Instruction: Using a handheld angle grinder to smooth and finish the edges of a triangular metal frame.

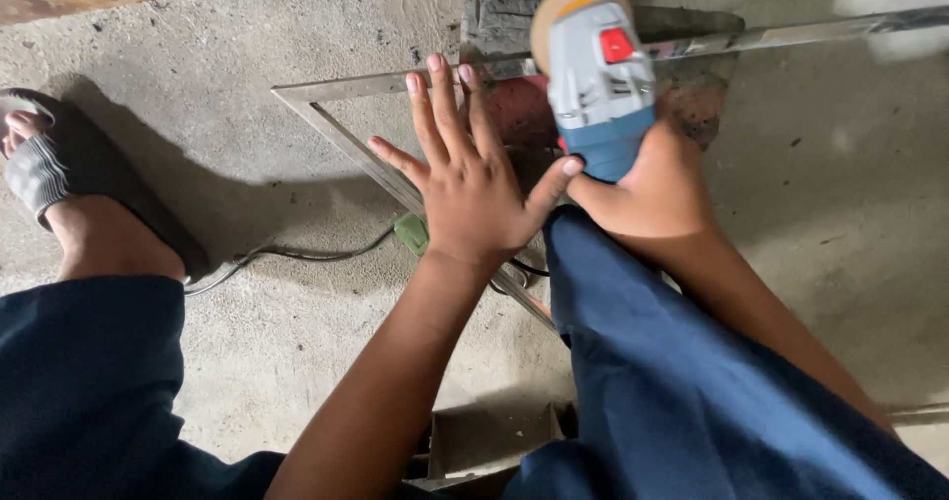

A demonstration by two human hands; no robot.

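Grinding work at a welded corner of a metal frame (341, 139), seen from above on a concrete floor (247, 55). Right hand (652, 189) wraps the blue body of an angle grinder (598, 75), fingers closed full around the grip; the grey head with its red switch points away from the person, and the tan disc (563, 1) sits at the far end, over the frame's top bar where it rests on a dark block (504, 26). Left hand (465, 179) lies flat and spread wide on the frame, holding nothing, palm pressing down just beside the tool, thumb touching the grinder's body. By my reading the step in hand is steadying the piece while the disc is set to the joint; whether the disc is spinning I cannot tell. The next move would call for firm downward pressure from the flat hand, fingers kept clear of the disc, and a level wrist on the grinder. Frame looks like thin, pale grey angle bar, two legs meeting in a sharp corner at the left, one leg running diagonally under the left wrist. A dark cable (297, 253) trails across the floor near a sandalled foot (59, 174).
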